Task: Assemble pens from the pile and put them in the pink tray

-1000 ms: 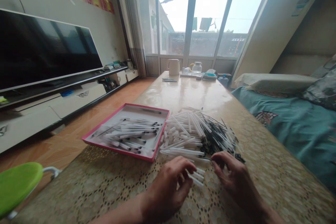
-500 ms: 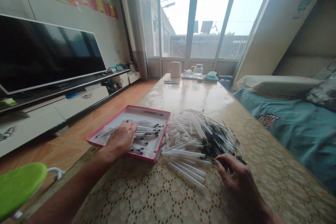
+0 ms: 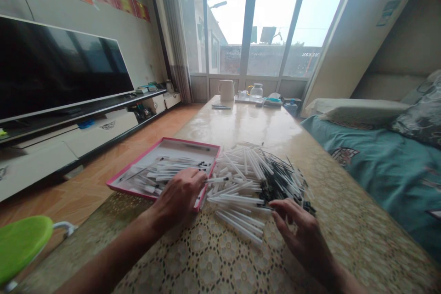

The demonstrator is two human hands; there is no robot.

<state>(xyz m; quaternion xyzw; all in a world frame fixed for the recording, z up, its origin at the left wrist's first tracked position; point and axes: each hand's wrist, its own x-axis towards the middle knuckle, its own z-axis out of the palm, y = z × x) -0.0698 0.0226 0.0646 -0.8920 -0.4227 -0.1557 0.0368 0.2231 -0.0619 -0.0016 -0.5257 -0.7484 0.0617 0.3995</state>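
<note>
One clear pen with a dark end is pinched in the fingers of the left hand, which is closed narrow above the near right part of a pink-rimmed box lid. More pens lie in the lid, mostly side by side, many with their dark ends toward the right. The right hand is also narrow, thumb and finger together on a thin dark rod that points left, just beside a heap of dark thin pieces. That heap touches a pile of white tubes, which lies close to the lid's right wall. A loose fan of clear tubes rests between the two hands, nearer the person, on the flower-patterned counter. At the far end of the counter stand a beige jug and a glass pitcher, with a tissue pack to the right
</note>
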